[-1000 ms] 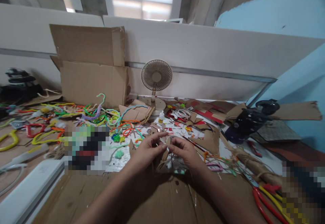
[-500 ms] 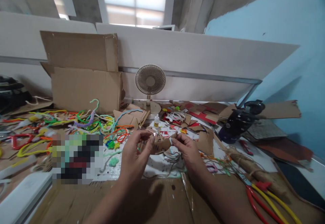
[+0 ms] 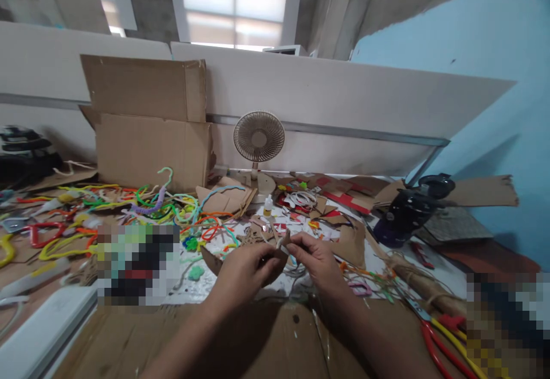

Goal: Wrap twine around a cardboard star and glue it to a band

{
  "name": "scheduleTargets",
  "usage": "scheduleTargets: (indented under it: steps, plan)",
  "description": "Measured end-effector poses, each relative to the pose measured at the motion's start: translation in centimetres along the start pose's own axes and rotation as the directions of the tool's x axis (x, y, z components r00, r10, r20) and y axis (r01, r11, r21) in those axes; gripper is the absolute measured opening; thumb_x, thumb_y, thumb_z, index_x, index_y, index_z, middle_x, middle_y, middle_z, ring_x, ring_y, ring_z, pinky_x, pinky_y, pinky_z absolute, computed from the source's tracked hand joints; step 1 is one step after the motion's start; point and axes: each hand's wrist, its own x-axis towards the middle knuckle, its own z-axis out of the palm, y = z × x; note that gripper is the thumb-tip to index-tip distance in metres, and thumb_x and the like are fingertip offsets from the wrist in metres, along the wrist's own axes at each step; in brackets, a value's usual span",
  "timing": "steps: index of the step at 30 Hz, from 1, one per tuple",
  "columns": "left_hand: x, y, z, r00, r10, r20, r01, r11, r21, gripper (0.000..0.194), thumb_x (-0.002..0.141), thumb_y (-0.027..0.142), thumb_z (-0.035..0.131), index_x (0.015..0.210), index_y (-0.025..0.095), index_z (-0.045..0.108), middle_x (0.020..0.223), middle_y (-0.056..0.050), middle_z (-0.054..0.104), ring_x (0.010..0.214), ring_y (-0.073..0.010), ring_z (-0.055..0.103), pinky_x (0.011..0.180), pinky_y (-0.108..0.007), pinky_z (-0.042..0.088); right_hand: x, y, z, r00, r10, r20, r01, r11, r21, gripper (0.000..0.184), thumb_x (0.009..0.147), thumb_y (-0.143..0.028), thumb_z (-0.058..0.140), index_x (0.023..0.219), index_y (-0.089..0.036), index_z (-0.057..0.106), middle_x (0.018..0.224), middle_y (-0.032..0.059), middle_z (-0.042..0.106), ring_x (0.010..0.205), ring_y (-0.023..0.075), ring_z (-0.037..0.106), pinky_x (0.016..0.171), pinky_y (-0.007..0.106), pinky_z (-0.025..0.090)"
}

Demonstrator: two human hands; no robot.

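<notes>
A bent strip of brown cardboard [image 3: 277, 271] is pinched between my two hands above the worktop. My left hand [image 3: 244, 270] grips it, thumb against fingers, and the back of the hand hides much of the strip. A curved brown end [image 3: 211, 261] sticks out to the left of that hand and looks like the same strip. At the strip's upper right edge, my right hand [image 3: 315, 258] pinches it between thumb and fingertips. A small pale bit shows between the fingertips, too small to name. Behind the hands stands a small glue bottle [image 3: 267, 207] with a yellow label.
A cardboard sheet [image 3: 206, 339] lies in front of me. Left are colourful pipe cleaners [image 3: 141, 204] and a white box-like object [image 3: 47, 330]. A fan [image 3: 259, 138] stands behind. Right are a dark bottle [image 3: 395, 213], red-and-yellow-handled scissors [image 3: 436, 333] and cardboard scraps [image 3: 350, 241].
My left hand has turned over and moved along the strip toward my right hand. The strip's printed face is now hidden, and its left end shows past my left hand.
</notes>
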Motion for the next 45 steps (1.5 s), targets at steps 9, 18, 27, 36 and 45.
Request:
scheduleTargets:
  steps: [9,18,27,36,45]
  plan:
    - [-0.7,1.0,-0.1,0.999,-0.012,0.031,0.013,1.0,-0.024,0.029,0.1,0.032,0.054,0.104,0.023,0.081,0.101,-0.006,0.084,0.093,-0.025,0.075,0.078,-0.032,0.049,0.1,0.4,-0.2,0.997,0.078,0.008,-0.078,0.992,0.102,0.038,0.081,-0.059,0.084,0.083,-0.023,0.072,0.079,0.0007,0.066,0.079,0.0216,0.057,0.076,0.034,0.046]
    - [-1.9,0.1,-6.6,0.949,-0.171,-0.264,-0.011,0.822,-0.569,0.036,0.092,0.058,0.072,0.104,0.026,0.084,0.095,-0.007,0.084,0.092,-0.0261,0.075,0.086,-0.037,0.061,1.1,0.3,-1.8,0.981,0.149,-0.122,-0.095,0.925,0.368,0.046,0.072,-0.063,0.093,0.086,-0.024,0.073,0.078,-0.0015,0.061,0.071,0.0171,0.05,0.068,0.029,0.041]
    - [-0.1,-1.7,0.9,0.95,-0.081,0.3,0.292,0.563,-0.773,0.072,0.093,0.051,0.076,0.158,0.032,0.053,0.139,-0.009,0.071,0.118,-0.0267,0.068,0.089,-0.035,0.053,-0.4,-0.3,0.2,0.971,0.201,0.126,-0.231,0.921,0.313,0.044,0.077,-0.064,0.089,0.088,-0.024,0.076,0.082,0.0017,0.068,0.074,0.0197,0.056,0.071,0.032,0.045]
    - [-0.2,-0.8,1.7,0.984,0.028,0.178,0.111,0.686,-0.719,0.062,0.098,0.052,0.068,0.157,0.033,0.059,0.163,-0.007,0.057,0.151,-0.0329,0.047,0.126,-0.047,0.035,0.0,0.6,-0.4,0.999,0.036,0.003,-0.036,0.997,0.067,0.03,0.085,-0.053,0.084,0.096,-0.027,0.076,0.096,0.0034,0.072,0.088,0.0239,0.064,0.075,0.034,0.053]
    - [0.2,-0.7,2.0,0.989,0.035,0.141,0.062,0.775,-0.629,0.047,0.101,0.044,0.06,0.142,0.026,0.071,0.152,-0.01,0.068,0.142,-0.0332,0.058,0.123,-0.054,0.04,-0.8,-1.7,-0.1,0.975,-0.22,-0.036,0.195,0.92,-0.34,0.01,0.092,-0.029,0.07,0.085,-0.025,0.075,0.088,0.0049,0.077,0.084,0.0253,0.069,0.083,0.039,0.053]
